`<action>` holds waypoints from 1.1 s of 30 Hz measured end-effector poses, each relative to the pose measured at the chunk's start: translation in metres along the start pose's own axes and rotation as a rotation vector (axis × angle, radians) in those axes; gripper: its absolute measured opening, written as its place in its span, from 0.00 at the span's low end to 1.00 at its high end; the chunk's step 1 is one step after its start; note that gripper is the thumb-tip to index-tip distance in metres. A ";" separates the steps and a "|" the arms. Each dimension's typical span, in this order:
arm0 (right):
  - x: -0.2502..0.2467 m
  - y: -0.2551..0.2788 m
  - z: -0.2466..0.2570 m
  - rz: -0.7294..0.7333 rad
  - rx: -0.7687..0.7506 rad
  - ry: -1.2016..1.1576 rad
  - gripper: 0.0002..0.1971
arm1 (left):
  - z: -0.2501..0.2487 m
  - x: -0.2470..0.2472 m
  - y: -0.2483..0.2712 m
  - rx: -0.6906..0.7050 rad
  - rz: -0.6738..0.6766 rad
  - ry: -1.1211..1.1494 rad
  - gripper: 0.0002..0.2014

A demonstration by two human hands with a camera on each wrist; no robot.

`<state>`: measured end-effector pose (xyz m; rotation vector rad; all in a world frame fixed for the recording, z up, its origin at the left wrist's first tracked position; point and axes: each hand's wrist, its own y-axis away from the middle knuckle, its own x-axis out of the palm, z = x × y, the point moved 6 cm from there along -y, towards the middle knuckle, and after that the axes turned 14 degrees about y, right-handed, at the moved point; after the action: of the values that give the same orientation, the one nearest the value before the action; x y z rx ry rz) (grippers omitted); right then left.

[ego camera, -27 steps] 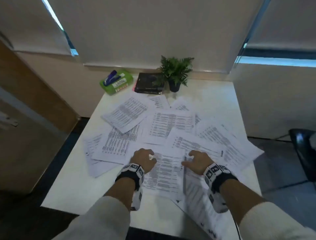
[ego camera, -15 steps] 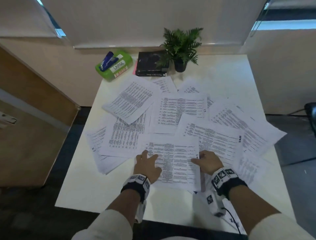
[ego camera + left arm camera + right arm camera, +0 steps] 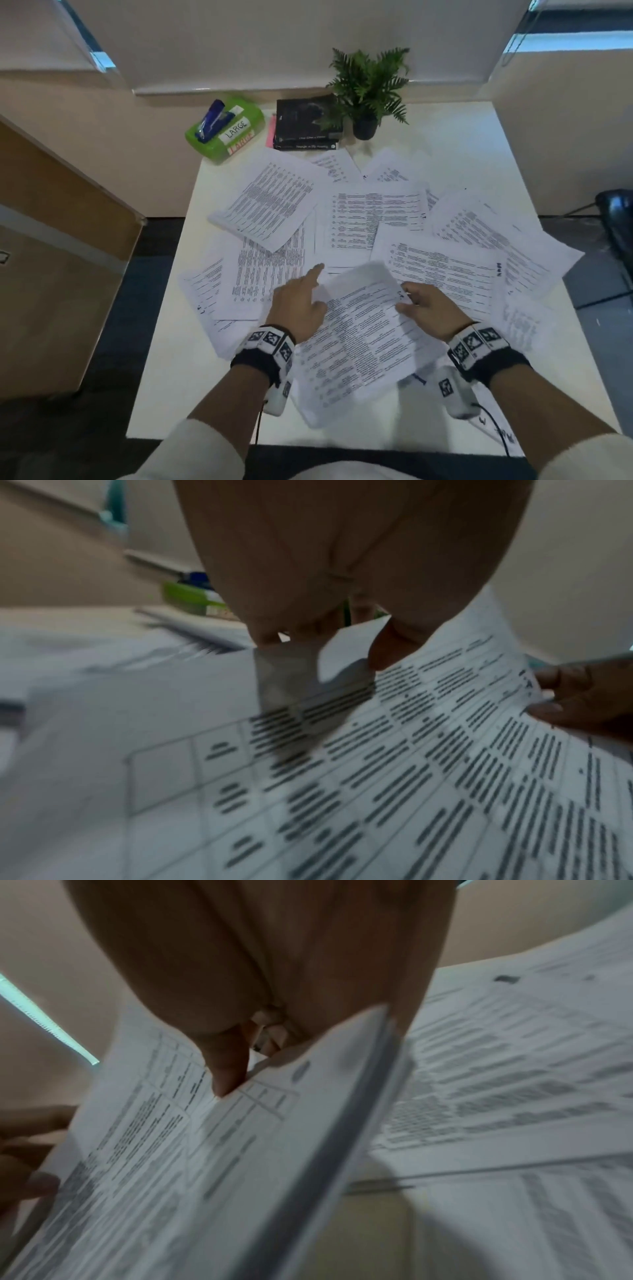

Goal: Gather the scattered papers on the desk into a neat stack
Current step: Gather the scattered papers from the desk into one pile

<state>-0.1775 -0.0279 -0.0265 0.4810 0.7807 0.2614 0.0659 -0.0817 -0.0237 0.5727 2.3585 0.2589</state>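
Several printed sheets lie scattered and overlapping across the white desk (image 3: 212, 394), among them one at the back left (image 3: 270, 202), one in the middle (image 3: 370, 219) and one on the right (image 3: 442, 267). Both hands hold a thin sheaf of printed paper (image 3: 359, 335) lifted off the desk near its front edge. My left hand (image 3: 305, 298) pinches its left corner (image 3: 359, 637), thumb on top, index finger stretched out. My right hand (image 3: 424, 305) pinches the right edge (image 3: 260, 1085), thumb on top, fingers hidden underneath.
At the back stand a green box (image 3: 236, 133) with a blue stapler (image 3: 210, 118) on it, a pile of black books (image 3: 308, 120) and a potted fern (image 3: 368, 85). A wooden cabinet (image 3: 51, 257) stands left of the desk, a dark chair (image 3: 616, 219) right.
The sheet that lay flat under both hands is now lifted off the desk and tilted, gripped at both sides. The other papers have not moved.
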 end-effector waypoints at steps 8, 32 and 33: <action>0.051 -0.040 0.051 0.214 0.021 0.368 0.14 | 0.103 -0.025 0.059 -0.411 -0.089 0.476 0.15; -0.071 0.019 -0.120 -0.468 0.667 0.093 0.21 | -0.043 0.055 -0.067 -0.005 0.120 -0.048 0.16; -0.078 0.027 -0.136 -0.489 0.713 0.062 0.24 | -0.048 0.065 -0.076 -0.014 0.128 -0.054 0.18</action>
<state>-0.3313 0.0078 -0.0481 0.9282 1.0208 -0.4800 -0.0346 -0.1204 -0.0508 0.7162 2.2699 0.3135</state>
